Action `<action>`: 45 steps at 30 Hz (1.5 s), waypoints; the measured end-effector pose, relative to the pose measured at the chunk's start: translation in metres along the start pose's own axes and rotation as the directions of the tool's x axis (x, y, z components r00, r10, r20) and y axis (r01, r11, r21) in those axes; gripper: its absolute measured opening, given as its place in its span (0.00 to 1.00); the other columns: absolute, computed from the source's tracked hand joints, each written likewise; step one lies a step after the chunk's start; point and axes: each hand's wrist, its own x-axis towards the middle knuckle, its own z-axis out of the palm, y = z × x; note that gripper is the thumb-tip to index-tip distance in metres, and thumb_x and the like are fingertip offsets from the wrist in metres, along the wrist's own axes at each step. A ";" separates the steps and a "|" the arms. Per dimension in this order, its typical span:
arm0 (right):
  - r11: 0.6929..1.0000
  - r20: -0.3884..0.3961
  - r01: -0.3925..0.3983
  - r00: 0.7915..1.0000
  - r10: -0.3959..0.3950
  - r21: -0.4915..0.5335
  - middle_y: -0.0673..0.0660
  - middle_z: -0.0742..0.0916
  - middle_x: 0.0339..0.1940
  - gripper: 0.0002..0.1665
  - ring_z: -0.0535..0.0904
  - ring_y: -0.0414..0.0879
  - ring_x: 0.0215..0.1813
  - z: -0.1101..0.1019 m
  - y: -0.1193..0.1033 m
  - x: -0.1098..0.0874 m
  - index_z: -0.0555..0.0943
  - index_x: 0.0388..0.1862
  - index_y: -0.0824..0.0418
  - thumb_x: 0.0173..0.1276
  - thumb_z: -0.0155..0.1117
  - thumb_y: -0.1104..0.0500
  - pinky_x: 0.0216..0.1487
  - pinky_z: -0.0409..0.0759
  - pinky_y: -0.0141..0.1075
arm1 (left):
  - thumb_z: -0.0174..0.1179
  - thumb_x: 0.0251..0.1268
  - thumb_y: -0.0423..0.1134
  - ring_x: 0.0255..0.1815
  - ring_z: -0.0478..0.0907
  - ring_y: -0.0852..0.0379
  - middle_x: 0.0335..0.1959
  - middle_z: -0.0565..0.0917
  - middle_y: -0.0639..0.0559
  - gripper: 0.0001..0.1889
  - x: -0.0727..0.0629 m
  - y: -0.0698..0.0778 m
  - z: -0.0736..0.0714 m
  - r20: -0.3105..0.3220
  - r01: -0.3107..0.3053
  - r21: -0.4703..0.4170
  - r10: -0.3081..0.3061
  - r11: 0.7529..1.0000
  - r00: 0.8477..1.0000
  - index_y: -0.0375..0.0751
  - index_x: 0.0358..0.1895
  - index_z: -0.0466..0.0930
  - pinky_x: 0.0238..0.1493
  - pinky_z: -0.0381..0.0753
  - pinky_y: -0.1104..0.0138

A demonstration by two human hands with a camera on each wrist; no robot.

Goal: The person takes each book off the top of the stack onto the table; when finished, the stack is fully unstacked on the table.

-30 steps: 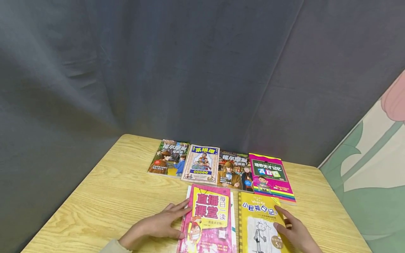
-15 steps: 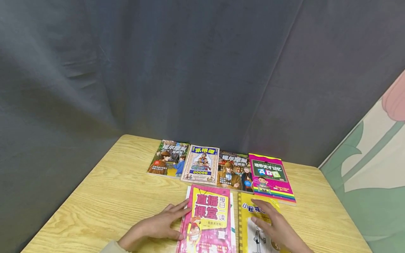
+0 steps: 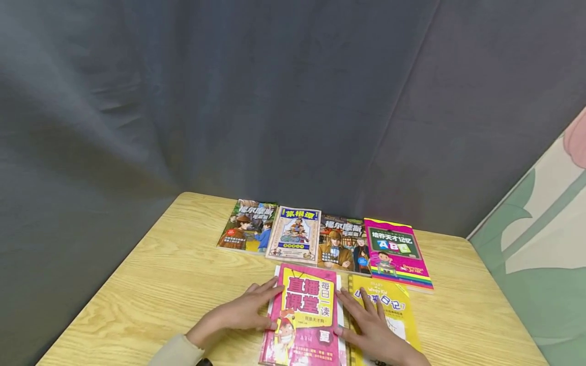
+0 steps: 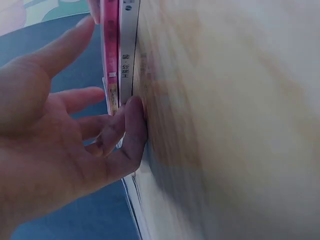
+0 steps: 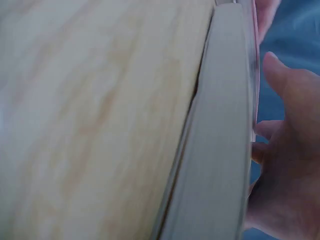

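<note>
A pink-and-yellow book (image 3: pixel 311 295) lies near the front of the table, on top of a white-spined book (image 4: pixel 129 45). My left hand (image 3: pixel 242 311) lies along its left side, fingertips at the spines and thumb by the cover's edge. In the left wrist view the little finger bends against the white spine. My right hand (image 3: pixel 373 325) reaches across a yellow book (image 3: pixel 405 315), its index fingertip and thumb at the pink book's right edge. The hand covers part of the yellow cover. In the right wrist view a thick page block (image 5: pixel 215 125) stands beside the right hand's fingers.
Behind lies a row of books: a detective-style comic (image 3: pixel 247 226), a cream book with blue title (image 3: pixel 295 234), another detective-style comic (image 3: pixel 341 244) and a magenta ABC book (image 3: pixel 398 254). A dark curtain (image 3: pixel 284 101) hangs behind the wooden table (image 3: pixel 151 284).
My right hand has moved left from the yellow book's right edge, over its cover, to the pink book's right edge. The left hand stays at the spine. The head view has shifted slightly.
</note>
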 end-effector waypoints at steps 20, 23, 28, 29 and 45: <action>0.999 0.061 0.018 0.998 -0.020 0.028 0.62 0.63 0.76 0.47 0.35 0.69 0.76 -0.010 0.002 -0.003 0.55 0.78 0.53 0.67 0.58 0.37 0.66 0.29 0.71 | 0.62 0.61 0.28 0.40 0.84 0.45 0.55 0.77 0.29 0.27 0.029 0.023 0.004 -0.251 -0.115 -0.743 -0.115 0.659 0.961 0.31 0.64 0.69 0.42 0.85 0.57; 0.999 0.067 0.035 0.997 -0.037 0.029 0.60 0.61 0.77 0.46 0.34 0.70 0.76 -0.009 0.005 -0.002 0.54 0.78 0.52 0.68 0.58 0.38 0.65 0.29 0.72 | 0.64 0.57 0.26 0.37 0.84 0.49 0.50 0.80 0.33 0.37 0.032 0.025 0.003 -0.164 -0.067 -0.734 -0.081 0.675 0.983 0.37 0.71 0.62 0.38 0.85 0.59; 0.998 0.073 0.050 0.996 -0.053 0.031 0.58 0.59 0.78 0.46 0.34 0.70 0.75 -0.007 0.006 -0.003 0.52 0.79 0.50 0.68 0.57 0.38 0.64 0.28 0.73 | 0.65 0.52 0.22 0.29 0.81 0.55 0.46 0.83 0.40 0.46 0.033 0.026 0.004 -0.071 -0.016 -0.653 -0.040 0.757 0.997 0.41 0.76 0.53 0.26 0.82 0.66; 0.998 0.072 0.048 0.996 -0.050 0.029 0.58 0.59 0.77 0.45 0.34 0.70 0.75 -0.007 0.005 -0.003 0.52 0.79 0.49 0.69 0.57 0.38 0.64 0.28 0.72 | 0.64 0.52 0.21 0.29 0.81 0.56 0.45 0.83 0.40 0.47 0.033 0.025 0.004 -0.069 -0.019 -0.630 -0.032 0.776 0.997 0.41 0.76 0.52 0.25 0.81 0.68; 0.999 0.056 0.033 0.998 -0.035 0.029 0.61 0.61 0.76 0.43 0.34 0.68 0.76 -0.006 0.004 -0.005 0.53 0.78 0.52 0.71 0.54 0.40 0.66 0.25 0.69 | 0.62 0.60 0.26 0.56 0.77 0.42 0.70 0.61 0.30 0.47 0.009 0.017 -0.023 -0.103 -0.125 -0.631 0.078 0.766 0.992 0.43 0.78 0.43 0.48 0.83 0.59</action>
